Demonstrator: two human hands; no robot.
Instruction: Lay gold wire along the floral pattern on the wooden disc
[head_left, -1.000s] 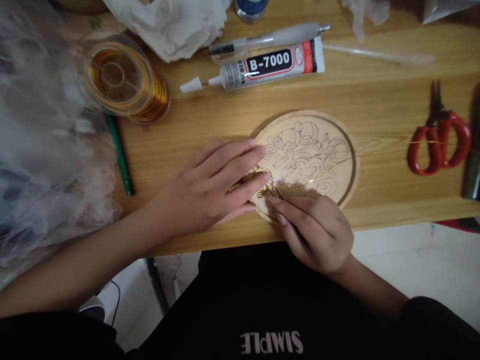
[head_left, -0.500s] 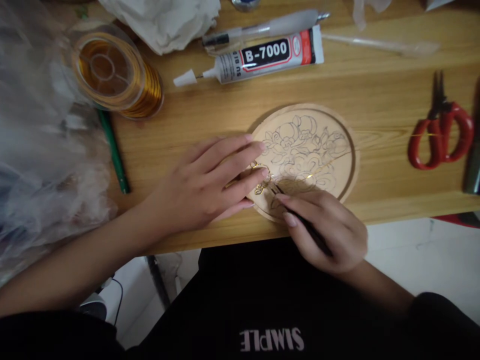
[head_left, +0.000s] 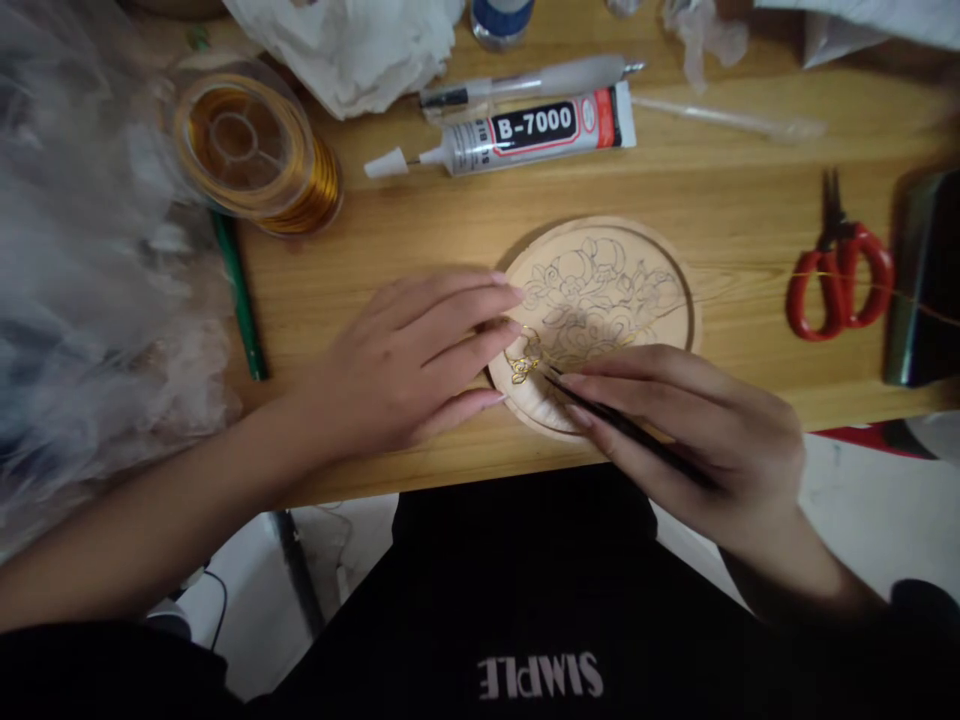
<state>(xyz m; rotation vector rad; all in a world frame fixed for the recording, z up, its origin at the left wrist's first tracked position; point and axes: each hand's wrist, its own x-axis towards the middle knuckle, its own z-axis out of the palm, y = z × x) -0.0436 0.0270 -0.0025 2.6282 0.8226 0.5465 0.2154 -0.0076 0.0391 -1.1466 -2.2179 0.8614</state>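
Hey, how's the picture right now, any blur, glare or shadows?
Head view: plastic wrap at left is hazy, right hand slightly soft; head view: light glints on the gold wire spool; head view: shadow along the upper left of the round wooden board; head view: lettering on the B-7000 glue tube readable.
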